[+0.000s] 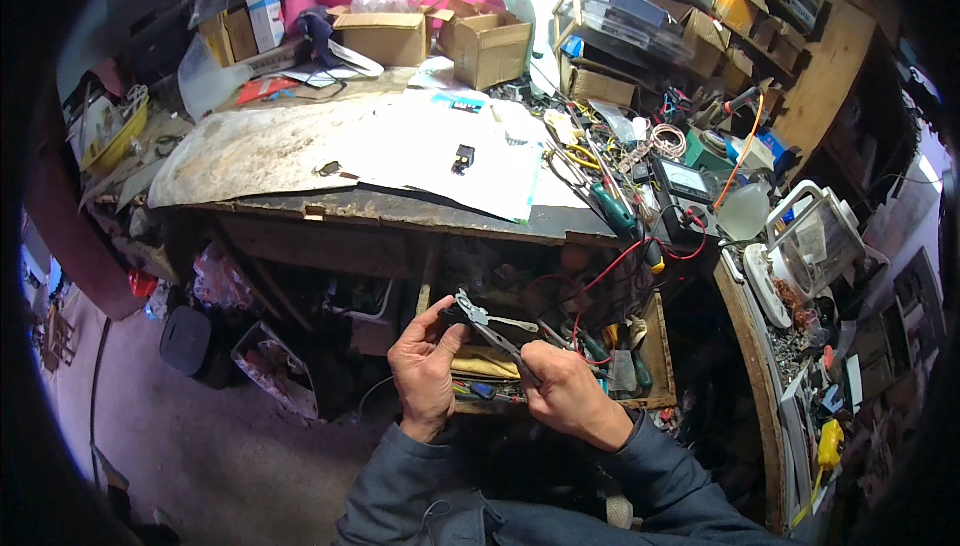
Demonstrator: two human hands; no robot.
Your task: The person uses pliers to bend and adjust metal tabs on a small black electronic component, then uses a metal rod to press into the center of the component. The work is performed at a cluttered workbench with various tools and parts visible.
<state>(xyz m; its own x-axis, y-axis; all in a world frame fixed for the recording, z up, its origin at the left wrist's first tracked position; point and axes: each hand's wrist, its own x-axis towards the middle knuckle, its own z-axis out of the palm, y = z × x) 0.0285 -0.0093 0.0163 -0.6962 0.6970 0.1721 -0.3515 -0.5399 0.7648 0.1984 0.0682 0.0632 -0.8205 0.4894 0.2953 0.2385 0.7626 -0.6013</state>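
In front of the workbench, my right hand (572, 394) is closed round one handle of a pair of metal pliers (482, 320). The other handle slants away to the right, outside my fist. At the pliers' jaws, my left hand (425, 364) pinches a small dark piece (452, 320) between thumb and fingers. The piece is too small and shadowed to name, and I cannot tell whether the jaws grip it. Below both hands sits an open wooden drawer (660, 356) with several tools and a yellow packet (487, 363) in it.
A small black component (463, 159) lies on the white sheet (400, 161) covering the bench. To the right are an analogue multimeter (686, 182) with a red lead, a green-handled screwdriver (613, 208) and tangled wires. Cardboard boxes (490, 51) stand behind. A white bin (275, 371) sits on the floor.
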